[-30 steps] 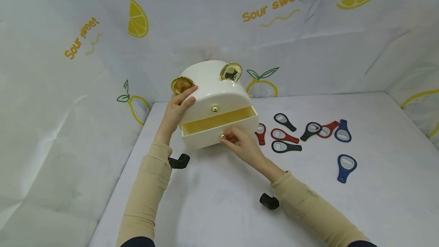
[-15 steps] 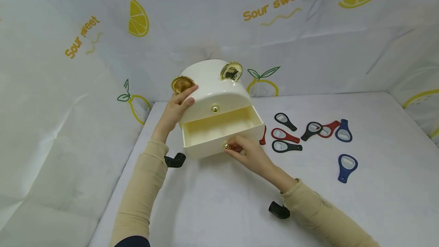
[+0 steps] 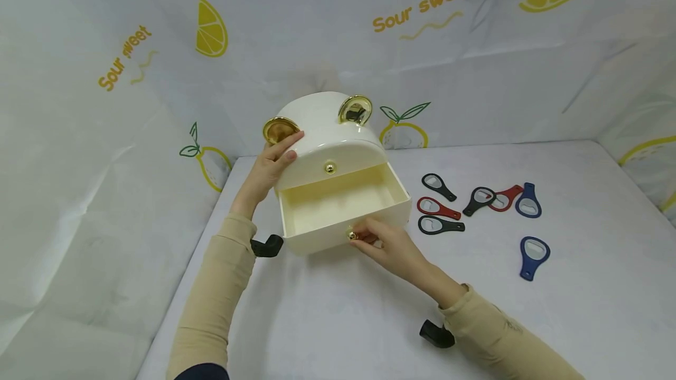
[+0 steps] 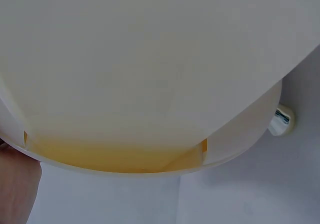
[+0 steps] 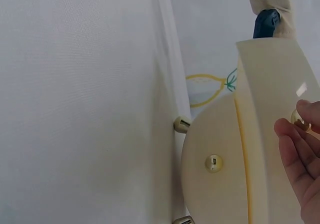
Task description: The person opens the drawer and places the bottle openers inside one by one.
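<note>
White box (image 3: 328, 125) steadied, drawer (image 3: 317, 240) held out by its knob (image 3: 352, 235).
At the far middle of the table (image 3: 338, 315), the box is touched on its left side by the left hand (image 3: 266, 170), visible fingers straight beside a gold ear (image 3: 279, 129), presumably to brace it; the small knob is pinched by the right hand (image 3: 389, 251), likely as the drawer's easiest hold. Bottle openers (image 3: 449, 227) are scattered to the right.

Lemon-print white backdrop (image 3: 306, 34), white tabletop (image 3: 338, 321)

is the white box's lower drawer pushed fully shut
No, the lower drawer stands open with its pale inside showing, and the right hand pinches its gold knob.
</note>
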